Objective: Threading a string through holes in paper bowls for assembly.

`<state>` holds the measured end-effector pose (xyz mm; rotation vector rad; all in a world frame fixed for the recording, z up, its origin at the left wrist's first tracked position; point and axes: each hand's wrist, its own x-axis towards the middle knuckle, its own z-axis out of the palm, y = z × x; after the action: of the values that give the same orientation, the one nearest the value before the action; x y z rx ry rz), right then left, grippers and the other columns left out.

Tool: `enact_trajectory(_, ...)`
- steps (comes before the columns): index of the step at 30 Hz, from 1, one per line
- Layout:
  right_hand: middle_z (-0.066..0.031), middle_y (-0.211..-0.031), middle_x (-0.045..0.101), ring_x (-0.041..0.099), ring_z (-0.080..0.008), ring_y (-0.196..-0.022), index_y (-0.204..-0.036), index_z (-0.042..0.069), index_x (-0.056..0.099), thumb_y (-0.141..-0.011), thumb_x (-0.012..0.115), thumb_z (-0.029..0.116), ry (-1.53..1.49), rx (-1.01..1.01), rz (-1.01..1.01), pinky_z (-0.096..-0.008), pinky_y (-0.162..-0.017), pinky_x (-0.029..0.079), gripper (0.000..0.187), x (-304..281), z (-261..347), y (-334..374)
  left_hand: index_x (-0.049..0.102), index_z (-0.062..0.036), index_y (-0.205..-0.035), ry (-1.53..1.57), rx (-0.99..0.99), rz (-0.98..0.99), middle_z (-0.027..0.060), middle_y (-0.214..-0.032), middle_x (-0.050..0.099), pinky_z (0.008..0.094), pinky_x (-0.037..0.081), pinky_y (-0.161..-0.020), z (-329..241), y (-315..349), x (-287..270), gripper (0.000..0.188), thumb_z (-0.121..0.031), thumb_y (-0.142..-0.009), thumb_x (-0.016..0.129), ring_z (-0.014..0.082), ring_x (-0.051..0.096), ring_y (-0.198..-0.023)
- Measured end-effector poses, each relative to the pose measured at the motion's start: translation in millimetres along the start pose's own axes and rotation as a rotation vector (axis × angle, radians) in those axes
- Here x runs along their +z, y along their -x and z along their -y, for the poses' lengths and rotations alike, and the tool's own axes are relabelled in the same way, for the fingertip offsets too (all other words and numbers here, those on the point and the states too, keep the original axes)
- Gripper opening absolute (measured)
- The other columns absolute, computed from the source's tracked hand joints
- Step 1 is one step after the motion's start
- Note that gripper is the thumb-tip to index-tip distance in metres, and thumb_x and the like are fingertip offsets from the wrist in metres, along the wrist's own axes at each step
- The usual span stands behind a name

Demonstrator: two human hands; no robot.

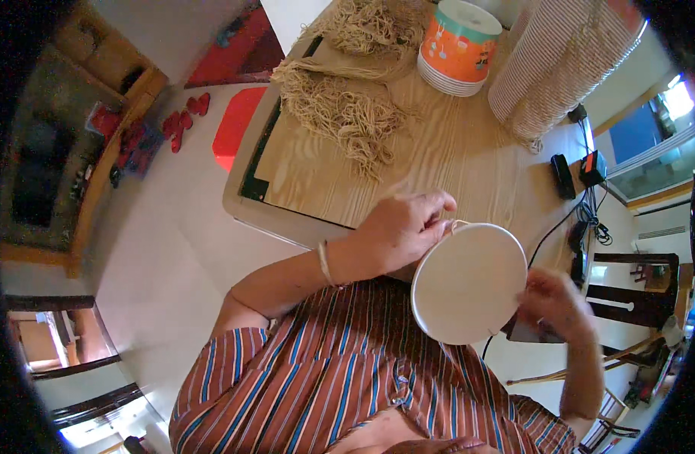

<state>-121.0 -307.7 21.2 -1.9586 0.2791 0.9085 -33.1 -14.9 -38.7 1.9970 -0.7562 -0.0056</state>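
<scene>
In front of my chest is a round white paper tub, its pale round face toward me and its outer side hidden. My left hand is closed at its upper left rim, thumb and fingers pinched together. A small loop of thin tan cord stands at the rim by the thumb tip. My right hand is at the tub's right edge with bent fingers. It is smeared by motion, so whether it grips anything is unclear. A small dark bit shows at the lower right rim.
Loose tan cords lie in tangled heaps on the wooden table. Behind are a short stack of orange-and-green printed tubs and a tall leaning stack of tubs with cords hanging. Black adapters and cables lie right; a red stool stands left.
</scene>
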Motion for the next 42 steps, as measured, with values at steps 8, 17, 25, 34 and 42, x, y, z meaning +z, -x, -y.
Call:
enact_trajectory(8,-0.0074,-0.062,0.059,0.056,-0.0135,-0.044,-0.083,0.001,0.051,-0.091,0.055,0.009,-0.065,-0.122,-0.339,-0.0283,-0.037,0.045,0.012,29,-14,8,0.059,-0.003,-0.104,0.053,0.068,-0.144,0.0133,-0.083,0.061,0.0339,0.05,-0.065,-9,5,2,0.017,-0.005,-0.088,0.057,0.0268,0.062,-0.072)
enact_trajectory(17,-0.0074,-0.056,0.055,0.054,-0.0117,-0.044,-0.082,0.001,0.051,-0.09,0.058,0.013,0.119,-0.278,-0.414,-0.0301,-0.041,0.044,0.015,5,26,6,0.062,-0.0007,-0.099,-0.096,0.186,0.13,0.0147,-0.085,0.063,0.0364,0.05,-0.07,-32,-11,-26,0.018,-0.014,-0.088,0.062,0.0284,0.064,-0.079)
enact_trajectory(25,-0.0081,-0.057,0.056,0.053,-0.012,-0.044,-0.081,0.002,0.049,-0.09,0.059,0.012,0.205,-0.382,-0.544,-0.0311,-0.04,0.043,0.017,-21,35,-5,0.061,0.0002,-0.097,-0.026,0.114,0.094,0.0186,-0.086,0.064,0.0398,0.051,-0.069,-61,-18,-39,0.019,-0.017,-0.088,0.061,0.0336,0.064,-0.08)
enact_trajectory(34,-0.0077,-0.061,0.057,0.058,-0.0155,-0.045,-0.086,0.002,0.046,-0.091,0.058,0.01,0.136,-0.513,-0.558,-0.0305,-0.037,0.045,0.015,-28,72,-11,0.06,-0.0043,-0.108,-0.206,0.077,-0.059,0.0141,-0.087,0.066,0.035,0.052,-0.066,-50,-44,-49,0.026,-0.012,-0.084,0.066,0.0244,0.066,-0.073)
enact_trajectory(42,-0.0125,-0.076,0.06,0.064,-0.0199,-0.052,-0.095,0.0,0.047,-0.091,0.052,0.003,-0.082,-0.611,-0.524,-0.0316,-0.039,0.052,0.007,-66,111,-10,0.055,-0.0046,-0.101,0.037,0.037,-0.296,0.0059,-0.08,0.061,0.0293,0.049,-0.061,-83,-67,-74,0.022,-0.014,-0.085,0.068,0.0136,0.06,-0.068)
